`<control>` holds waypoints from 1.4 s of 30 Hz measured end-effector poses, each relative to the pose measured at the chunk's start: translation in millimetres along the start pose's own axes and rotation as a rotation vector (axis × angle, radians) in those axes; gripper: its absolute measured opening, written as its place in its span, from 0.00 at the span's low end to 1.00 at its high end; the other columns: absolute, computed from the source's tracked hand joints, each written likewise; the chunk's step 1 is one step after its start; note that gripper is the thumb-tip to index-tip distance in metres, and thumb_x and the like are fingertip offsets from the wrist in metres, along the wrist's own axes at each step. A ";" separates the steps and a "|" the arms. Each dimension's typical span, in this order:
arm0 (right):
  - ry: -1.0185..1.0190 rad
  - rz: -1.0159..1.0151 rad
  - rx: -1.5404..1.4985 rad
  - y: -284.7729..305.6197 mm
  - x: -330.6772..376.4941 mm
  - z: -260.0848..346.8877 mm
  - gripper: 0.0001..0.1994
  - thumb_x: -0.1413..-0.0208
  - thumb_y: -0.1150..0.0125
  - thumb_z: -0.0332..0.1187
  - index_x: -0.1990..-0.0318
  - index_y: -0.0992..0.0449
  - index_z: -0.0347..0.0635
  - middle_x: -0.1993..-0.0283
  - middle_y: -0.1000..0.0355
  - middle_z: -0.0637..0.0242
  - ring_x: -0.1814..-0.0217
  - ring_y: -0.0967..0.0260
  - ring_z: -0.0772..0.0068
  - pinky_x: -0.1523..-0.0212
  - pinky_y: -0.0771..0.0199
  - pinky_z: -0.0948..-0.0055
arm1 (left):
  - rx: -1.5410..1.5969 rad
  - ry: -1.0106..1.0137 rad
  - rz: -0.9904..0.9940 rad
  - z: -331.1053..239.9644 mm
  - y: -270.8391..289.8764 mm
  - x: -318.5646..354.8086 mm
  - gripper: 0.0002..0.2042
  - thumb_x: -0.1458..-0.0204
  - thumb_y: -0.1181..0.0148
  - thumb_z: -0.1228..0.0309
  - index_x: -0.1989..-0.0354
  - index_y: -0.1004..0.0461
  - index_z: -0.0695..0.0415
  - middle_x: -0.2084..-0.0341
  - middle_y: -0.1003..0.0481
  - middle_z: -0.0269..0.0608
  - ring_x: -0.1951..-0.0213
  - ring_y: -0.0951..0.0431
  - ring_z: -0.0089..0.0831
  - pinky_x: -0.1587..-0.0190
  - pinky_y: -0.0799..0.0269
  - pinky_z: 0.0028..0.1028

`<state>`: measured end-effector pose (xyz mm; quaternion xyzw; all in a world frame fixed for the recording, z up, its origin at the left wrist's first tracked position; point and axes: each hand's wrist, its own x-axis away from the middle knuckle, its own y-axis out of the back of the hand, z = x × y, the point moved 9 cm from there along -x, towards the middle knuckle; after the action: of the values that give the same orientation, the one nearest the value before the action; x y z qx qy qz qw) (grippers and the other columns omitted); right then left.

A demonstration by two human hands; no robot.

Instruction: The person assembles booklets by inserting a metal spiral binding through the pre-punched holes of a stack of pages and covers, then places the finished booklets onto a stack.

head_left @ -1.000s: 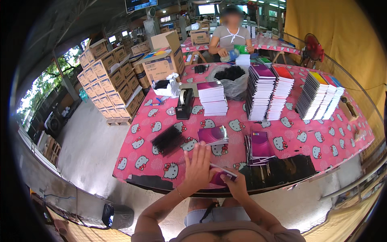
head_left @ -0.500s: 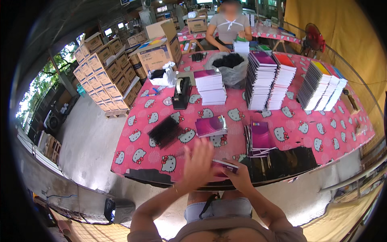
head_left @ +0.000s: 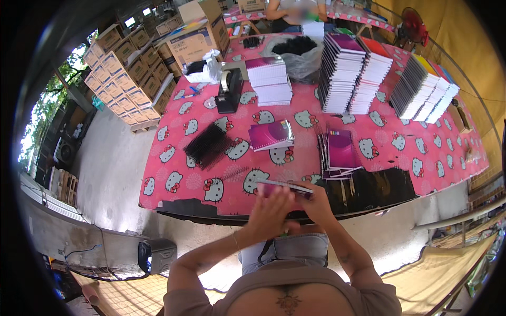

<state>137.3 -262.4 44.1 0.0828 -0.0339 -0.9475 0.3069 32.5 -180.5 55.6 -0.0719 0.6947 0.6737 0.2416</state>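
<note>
- one thin purple notebook (head_left: 283, 185): being held at the table's (head_left: 305, 147) near edge, in front of the lap; whether its spine is carrying wire, cannot tell.
- right hand (head_left: 316, 204): fingers are pinching the notebook's right end, firmly closed on it.
- left hand (head_left: 271, 213): fingers are lying nearly straight and side by side against the notebook's near side, thumb standing apart; not wrapping around it.
- seemingly done: a tall purple-topped stack (head_left: 342, 76) and a yellow-topped stack (head_left: 414, 92), both showing dark wire along their left edges, are standing toward the far right; these are looking bound.
- state uncertain: a fanned purple pile (head_left: 341, 150) is resting right of centre, dark wire apparently fringing it.
- seemingly left: a low purple pile (head_left: 271, 135) is lying just beyond the hands, no dark wire clearly showing; the bundle of black wire coils (head_left: 206, 146) is lying to its left, a single coil (head_left: 235, 173) lying nearer.
- overall: judging by the piles, the work is standing partway along, with wire and notebooks both remaining.
</note>
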 end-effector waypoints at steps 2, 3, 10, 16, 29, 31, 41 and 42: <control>0.053 0.056 0.154 -11.1 -1.0 -7.4 0.17 0.46 0.39 0.21 0.47 0.22 0.39 0.61 0.20 0.60 0.63 0.27 0.79 0.59 0.25 0.74 | -0.133 0.166 -0.009 34.3 26.9 -44.8 0.44 0.43 0.58 0.35 0.33 0.42 0.66 0.31 0.44 0.58 0.29 0.47 0.53 0.33 0.60 0.64; -0.022 0.085 0.177 -13.7 -3.4 3.4 0.17 0.48 0.40 0.20 0.49 0.21 0.38 0.59 0.20 0.60 0.60 0.24 0.77 0.55 0.25 0.75 | -0.155 0.167 -0.034 42.8 27.5 -48.8 0.45 0.44 0.57 0.35 0.33 0.42 0.66 0.31 0.43 0.58 0.29 0.47 0.53 0.33 0.61 0.64; 0.062 0.102 0.006 -15.0 -4.8 -30.0 0.16 0.47 0.40 0.19 0.49 0.21 0.37 0.56 0.19 0.57 0.57 0.23 0.75 0.55 0.24 0.73 | -0.031 0.170 0.061 20.2 -3.7 -30.2 0.41 0.43 0.57 0.37 0.32 0.40 0.62 0.31 0.42 0.51 0.29 0.45 0.45 0.33 0.57 0.60; 0.002 0.150 -0.020 -15.6 -3.1 -34.7 0.19 0.47 0.40 0.18 0.46 0.23 0.37 0.60 0.19 0.58 0.58 0.26 0.80 0.57 0.23 0.73 | -0.043 -0.018 0.082 -5.7 -30.4 5.3 0.42 0.42 0.62 0.35 0.34 0.40 0.64 0.32 0.42 0.55 0.29 0.45 0.49 0.33 0.60 0.63; 0.029 0.089 0.129 -5.0 -8.1 -34.4 0.16 0.47 0.35 0.23 0.49 0.23 0.36 0.62 0.21 0.58 0.63 0.27 0.78 0.57 0.25 0.74 | 0.225 0.027 -0.166 23.4 21.6 -50.3 0.11 0.44 0.39 0.66 0.55 0.22 0.54 0.61 0.20 0.34 0.54 0.22 0.32 0.31 0.61 0.61; 0.092 0.079 0.151 2.8 -4.5 -19.6 0.16 0.46 0.35 0.23 0.49 0.23 0.35 0.63 0.22 0.59 0.64 0.28 0.77 0.55 0.25 0.75 | 0.272 0.036 -0.190 23.8 18.3 -45.1 0.10 0.45 0.37 0.66 0.57 0.22 0.54 0.64 0.21 0.32 0.56 0.22 0.31 0.30 0.61 0.59; 0.046 0.222 0.172 39.1 -4.6 -0.6 0.07 0.44 0.36 0.23 0.59 0.21 0.31 0.60 0.23 0.63 0.59 0.26 0.80 0.58 0.23 0.79 | 0.309 0.023 -0.190 26.1 16.3 -45.0 0.07 0.46 0.36 0.68 0.61 0.22 0.54 0.68 0.21 0.32 0.59 0.22 0.31 0.31 0.54 0.53; 0.060 0.240 0.200 38.2 -7.4 0.6 0.06 0.44 0.36 0.23 0.59 0.21 0.31 0.61 0.23 0.63 0.60 0.26 0.80 0.59 0.23 0.78 | 0.322 0.025 -0.187 27.9 16.3 -45.3 0.07 0.46 0.36 0.68 0.61 0.22 0.54 0.67 0.22 0.32 0.60 0.23 0.32 0.34 0.49 0.50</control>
<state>165.1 -289.0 50.1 0.1367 -0.1287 -0.8929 0.4091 71.7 -162.3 90.6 -0.1050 0.7868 0.5274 0.3030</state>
